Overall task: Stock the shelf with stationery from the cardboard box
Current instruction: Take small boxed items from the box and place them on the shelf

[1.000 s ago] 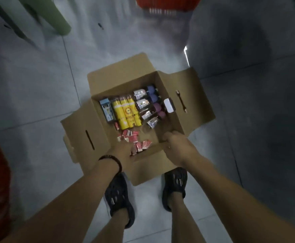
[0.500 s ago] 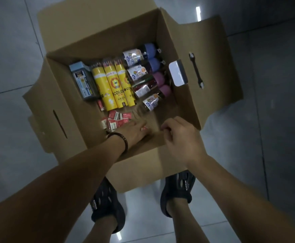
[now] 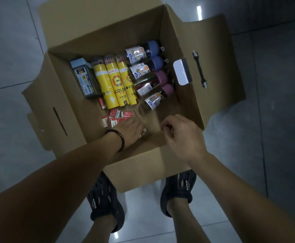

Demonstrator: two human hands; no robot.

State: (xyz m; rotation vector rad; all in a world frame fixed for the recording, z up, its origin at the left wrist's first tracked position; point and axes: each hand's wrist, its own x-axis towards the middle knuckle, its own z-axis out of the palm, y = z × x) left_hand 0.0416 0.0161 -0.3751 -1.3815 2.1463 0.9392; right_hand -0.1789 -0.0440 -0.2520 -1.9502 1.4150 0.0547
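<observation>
1. The cardboard box (image 3: 69, 109) sits open on the floor (image 3: 11, 50), unchanged from half a second ago.
2. The left hand (image 3: 131, 128) stays beside the red packets (image 3: 116, 114), which lie at its 10 o'clock; its grip is unclear.
3. The right hand (image 3: 181, 135) stays curled; I cannot tell what it holds.

There is 1 view, from a wide-angle camera worn on the person's head, facing almost straight down along both forearms. It sits close above the open cardboard box (image 3: 108, 37), which fills the upper middle of the frame (its edges bow slightly toward the borders). The left hand (image 3: 129, 130) and right hand (image 3: 181, 135) meet at its near edge, the 2 black shoes (image 3: 104, 202) stand below, and grey floor tiles (image 3: 11, 50) surround it.
</observation>
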